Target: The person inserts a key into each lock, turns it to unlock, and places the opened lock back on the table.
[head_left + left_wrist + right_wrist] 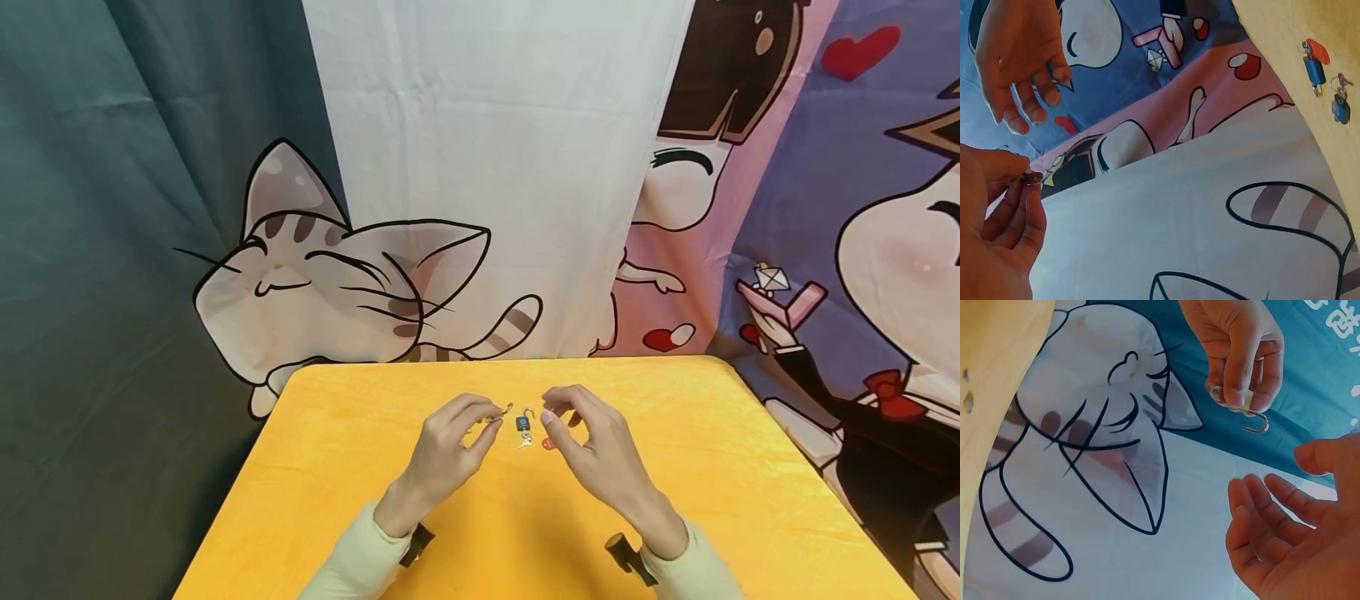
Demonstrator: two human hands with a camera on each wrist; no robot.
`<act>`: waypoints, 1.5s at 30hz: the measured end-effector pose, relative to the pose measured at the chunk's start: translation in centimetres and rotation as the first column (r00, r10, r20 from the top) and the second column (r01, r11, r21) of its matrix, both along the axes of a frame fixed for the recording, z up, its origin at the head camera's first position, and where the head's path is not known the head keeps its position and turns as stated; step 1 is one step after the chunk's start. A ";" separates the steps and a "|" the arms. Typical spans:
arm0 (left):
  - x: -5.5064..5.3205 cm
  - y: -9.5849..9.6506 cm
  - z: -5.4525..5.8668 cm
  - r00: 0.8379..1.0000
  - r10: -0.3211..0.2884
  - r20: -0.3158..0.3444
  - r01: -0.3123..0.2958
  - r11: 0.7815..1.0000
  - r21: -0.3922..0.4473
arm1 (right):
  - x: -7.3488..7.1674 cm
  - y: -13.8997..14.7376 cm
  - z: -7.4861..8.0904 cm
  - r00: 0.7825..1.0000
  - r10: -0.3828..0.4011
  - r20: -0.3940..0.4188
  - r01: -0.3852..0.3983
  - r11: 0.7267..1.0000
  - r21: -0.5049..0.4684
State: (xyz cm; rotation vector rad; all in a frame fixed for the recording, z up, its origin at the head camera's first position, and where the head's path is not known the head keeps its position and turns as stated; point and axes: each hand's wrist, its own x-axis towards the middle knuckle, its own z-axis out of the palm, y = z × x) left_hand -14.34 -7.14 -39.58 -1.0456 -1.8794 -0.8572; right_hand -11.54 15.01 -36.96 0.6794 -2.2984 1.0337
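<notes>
My left hand (450,437) pinches a small padlock between thumb and fingertips. In the right wrist view the padlock (1247,402) has a pale yellow body, and its hooked metal shackle sticks out, swung open. Across from it, my right hand (600,442) holds nothing, its fingers loosely bent and spread from the thumb. Between the hands a blue padlock (522,423) lies on the table, shackle open, with small keys (524,440) beside it. The left wrist view shows a second blue padlock (1314,70) next to a red tag (1318,51); in the head view my right hand hides most of it.
A yellow cloth covers the table (480,533). Behind its far edge hangs a printed curtain (495,167) with a cartoon cat and figures. Dark straps (417,545) sit at both wrists.
</notes>
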 end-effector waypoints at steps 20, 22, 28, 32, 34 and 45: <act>-2.6 -0.2 -2.2 0.882 -0.036 0.470 -0.019 0.994 0.111 | 0.3 1.4 -0.5 0.999 0.017 -0.037 -0.004 0.949 0.315; -3.1 -0.2 -2.4 0.848 -0.035 0.529 -0.033 0.993 0.118 | 0.3 1.5 -0.6 0.999 0.016 -0.033 -0.004 0.946 0.323; -4.5 -0.2 -3.4 0.758 0.016 0.652 -0.091 0.992 0.081 | 0.5 1.5 -0.9 1.000 0.014 -0.003 -0.012 0.932 0.361; -5.2 -0.1 -4.1 0.701 0.044 0.711 -0.103 0.994 0.039 | 0.6 1.6 -1.1 1.000 0.015 0.009 -0.018 0.923 0.384; -5.6 0.0 -4.5 0.672 0.049 0.739 -0.096 0.995 0.020 | 0.6 1.6 -1.2 1.000 0.019 0.014 -0.023 0.919 0.393; -7.6 0.3 -7.1 0.565 0.102 0.819 -0.042 0.995 -0.095 | 0.9 1.7 -2.0 0.999 0.027 0.042 -0.042 0.905 0.424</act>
